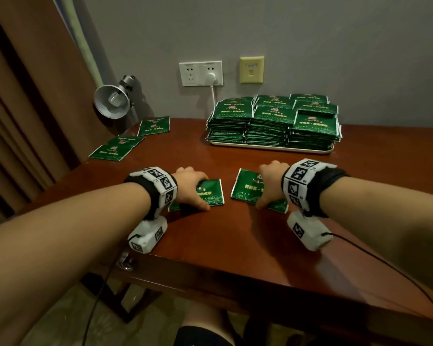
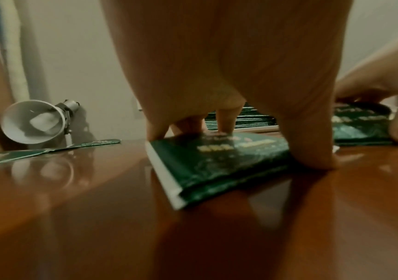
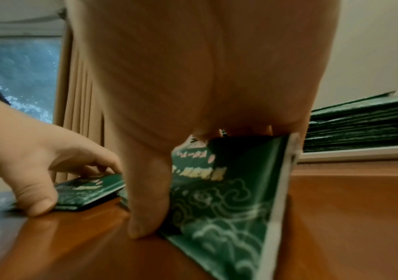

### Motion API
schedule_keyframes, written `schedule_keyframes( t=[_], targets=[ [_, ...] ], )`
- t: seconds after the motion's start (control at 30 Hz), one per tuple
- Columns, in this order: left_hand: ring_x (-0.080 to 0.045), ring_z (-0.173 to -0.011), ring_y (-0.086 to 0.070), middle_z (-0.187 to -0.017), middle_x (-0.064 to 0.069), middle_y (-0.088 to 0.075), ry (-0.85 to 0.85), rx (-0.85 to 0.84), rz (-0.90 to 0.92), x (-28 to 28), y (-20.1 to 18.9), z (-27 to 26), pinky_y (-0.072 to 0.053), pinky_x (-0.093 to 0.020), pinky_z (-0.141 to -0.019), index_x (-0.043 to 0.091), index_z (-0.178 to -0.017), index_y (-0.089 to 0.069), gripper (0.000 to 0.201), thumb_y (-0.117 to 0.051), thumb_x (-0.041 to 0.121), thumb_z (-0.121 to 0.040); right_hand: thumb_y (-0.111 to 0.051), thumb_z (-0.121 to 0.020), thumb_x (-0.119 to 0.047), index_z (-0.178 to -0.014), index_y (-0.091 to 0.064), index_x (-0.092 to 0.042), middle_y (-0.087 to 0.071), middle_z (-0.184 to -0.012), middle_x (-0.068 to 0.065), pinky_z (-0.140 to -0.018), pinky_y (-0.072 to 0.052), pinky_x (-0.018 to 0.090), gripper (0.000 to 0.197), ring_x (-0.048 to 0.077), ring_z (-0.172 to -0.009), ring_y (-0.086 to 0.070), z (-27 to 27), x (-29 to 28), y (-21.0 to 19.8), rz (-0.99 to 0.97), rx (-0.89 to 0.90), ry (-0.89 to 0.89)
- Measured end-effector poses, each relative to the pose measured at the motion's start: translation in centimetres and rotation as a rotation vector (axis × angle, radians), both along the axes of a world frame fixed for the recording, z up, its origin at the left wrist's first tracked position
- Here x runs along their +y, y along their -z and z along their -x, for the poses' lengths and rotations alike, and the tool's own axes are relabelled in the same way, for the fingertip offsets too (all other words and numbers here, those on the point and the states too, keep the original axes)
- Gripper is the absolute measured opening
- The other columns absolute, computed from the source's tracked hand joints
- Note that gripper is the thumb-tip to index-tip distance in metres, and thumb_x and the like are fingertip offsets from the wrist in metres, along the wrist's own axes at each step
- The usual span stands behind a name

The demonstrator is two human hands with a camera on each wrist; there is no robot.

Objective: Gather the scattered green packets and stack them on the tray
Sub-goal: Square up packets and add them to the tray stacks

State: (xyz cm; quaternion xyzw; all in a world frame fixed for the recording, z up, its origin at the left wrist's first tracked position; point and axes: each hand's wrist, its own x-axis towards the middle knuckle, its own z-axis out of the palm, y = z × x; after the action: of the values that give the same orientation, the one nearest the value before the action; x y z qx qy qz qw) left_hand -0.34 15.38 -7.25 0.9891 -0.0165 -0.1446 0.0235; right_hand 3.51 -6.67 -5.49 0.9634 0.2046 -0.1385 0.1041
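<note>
My left hand (image 1: 189, 186) arches over a green packet (image 1: 211, 193) lying flat on the bench (image 1: 235, 233), thumb planted at its near edge and fingers (image 2: 225, 121) curled down onto its far edge, pinching it. My right hand (image 1: 270, 183) does the same to a second packet (image 1: 248, 187) just beside the first, the two apart by a narrow strip of wood. The tray (image 1: 270, 147), already piled with stacked packets (image 1: 273, 121), sits straight ahead past both hands and slightly right, so I judge the right hand the nearer carrier. More loose packets (image 1: 115, 147) lie well off to the far left by the lamp (image 1: 113, 101), nearer my left hand. The head view makes both packets look flat; the right wrist view shows mine tilted up, its right edge lifted against my fingers while my thumb (image 3: 145, 199) pins the other side. The left wrist view shows its packet resting flat, white edge toward the camera.
</note>
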Motion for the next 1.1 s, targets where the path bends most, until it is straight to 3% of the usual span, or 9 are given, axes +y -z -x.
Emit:
schedule_keyframes(
  t=[0.13, 0.27, 0.37, 0.47, 0.53, 0.67, 0.73, 0.87, 1.1],
  targets=[
    [-0.019, -0.098, -0.053, -0.114, -0.001, -0.04, -0.013, -0.076, 0.072, -0.7, 0.5, 0.3, -0.052, -0.038, -0.088, 0.025, -0.131, -0.041, 0.077, -0.076, 0.051, -0.068, -0.081, -0.07, -0.045, -0.121, -0.039, -0.009, -0.057, -0.097, 0.006, -0.065, -0.053, 0.035, 0.075, 0.023, -0.082, -0.059, 0.2, 0.1, 0.3, -0.139, -0.003, -0.03],
    [-0.02, -0.101, -0.055, -0.12, -0.002, -0.04, -0.006, -0.093, 0.09, -1.4, 0.1, 0.3, -0.054, -0.039, -0.087, 0.027, -0.137, -0.03, 0.099, -0.081, 0.059, -0.059, -0.085, -0.057, -0.059, -0.129, -0.03, -0.013, -0.053, -0.114, 0.008, -0.078, -0.054, 0.039, 0.101, 0.027, -0.098, -0.058, 0.6, 0.0, 0.3, -0.114, -0.042, -0.071],
    [-0.024, -0.109, -0.052, -0.125, -0.005, -0.039, 0.022, -0.097, 0.029, -1.8, -1.1, -0.2, -0.053, -0.04, -0.089, 0.025, -0.144, -0.021, 0.113, -0.083, 0.058, -0.056, -0.085, -0.061, -0.05, -0.129, -0.029, -0.014, -0.049, -0.114, 0.009, -0.079, -0.054, 0.042, 0.095, 0.028, -0.097, -0.056, 0.4, -0.6, 0.0, -0.152, -0.096, -0.061],
    [-0.024, -0.111, -0.049, -0.123, -0.005, -0.041, 0.032, -0.138, -0.034, -2.2, -2.6, -0.9, -0.051, -0.041, -0.09, 0.022, -0.144, -0.025, 0.106, -0.082, 0.052, -0.059, -0.083, -0.065, -0.041, -0.129, -0.03, -0.014, -0.042, -0.118, 0.009, -0.071, -0.049, 0.037, 0.087, 0.027, -0.099, -0.053, -0.2, -1.5, -0.4, -0.257, -0.15, -0.058],
    [-0.025, -0.115, -0.047, -0.123, -0.005, -0.044, 0.029, -0.198, -0.08, -2.5, -3.8, -1.6, -0.047, -0.045, -0.094, 0.02, -0.141, -0.032, 0.098, -0.08, 0.053, -0.063, -0.082, -0.066, -0.036, -0.13, -0.032, -0.013, -0.041, -0.121, 0.008, -0.073, -0.043, 0.036, 0.085, 0.027, -0.108, -0.049, -0.8, -2.1, -0.9, -0.296, -0.213, -0.062],
    [-0.028, -0.123, -0.044, -0.131, -0.004, -0.049, 0.039, -0.299, -0.138, -3.0, -6.6, -3.8, -0.038, -0.048, -0.1, 0.021, -0.141, -0.035, 0.091, -0.078, 0.055, -0.068, -0.08, -0.07, -0.047, -0.139, -0.032, -0.014, -0.045, -0.13, 0.008, -0.091, -0.047, 0.044, 0.09, 0.029, -0.121, -0.044, -2.9, -3.4, -3.2, -0.28, -0.284, -0.046],
    [-0.029, -0.122, -0.045, -0.13, -0.005, -0.05, 0.05, -0.346, -0.136, -3.1, -7.8, -5.1, -0.041, -0.047, -0.099, 0.021, -0.14, -0.037, 0.091, -0.079, 0.054, -0.067, -0.08, -0.071, -0.048, -0.143, -0.031, -0.014, -0.046, -0.134, 0.009, -0.097, -0.046, 0.046, 0.093, 0.03, -0.124, -0.043, -4.1, -4.1, -4.5, -0.283, -0.286, -0.041],
    [-0.031, -0.118, -0.046, -0.126, -0.009, -0.05, 0.046, -0.373, -0.108, -3.4, -9.9, -8.4, -0.045, -0.048, -0.098, 0.019, -0.139, -0.04, 0.089, -0.082, 0.047, -0.066, -0.081, -0.073, -0.04, -0.145, -0.027, -0.013, -0.049, -0.135, 0.009, -0.094, -0.048, 0.042, 0.094, 0.03, -0.123, -0.045, -6.7, -5.3, -6.1, -0.363, -0.281, 0.014],
    [-0.03, -0.112, -0.053, -0.124, -0.011, -0.056, 0.026, -0.431, -0.044, -3.6, -13.0, -16.5, -0.047, -0.042, -0.096, 0.011, -0.134, -0.045, 0.083, -0.084, 0.042, -0.068, -0.082, -0.069, -0.045, -0.123, -0.034, -0.014, -0.054, -0.115, 0.013, -0.086, -0.048, 0.046, 0.079, 0.032, -0.11, -0.047, -15.0, -5.9, -9.1, -0.404, -0.312, 0.126]
  ],
)
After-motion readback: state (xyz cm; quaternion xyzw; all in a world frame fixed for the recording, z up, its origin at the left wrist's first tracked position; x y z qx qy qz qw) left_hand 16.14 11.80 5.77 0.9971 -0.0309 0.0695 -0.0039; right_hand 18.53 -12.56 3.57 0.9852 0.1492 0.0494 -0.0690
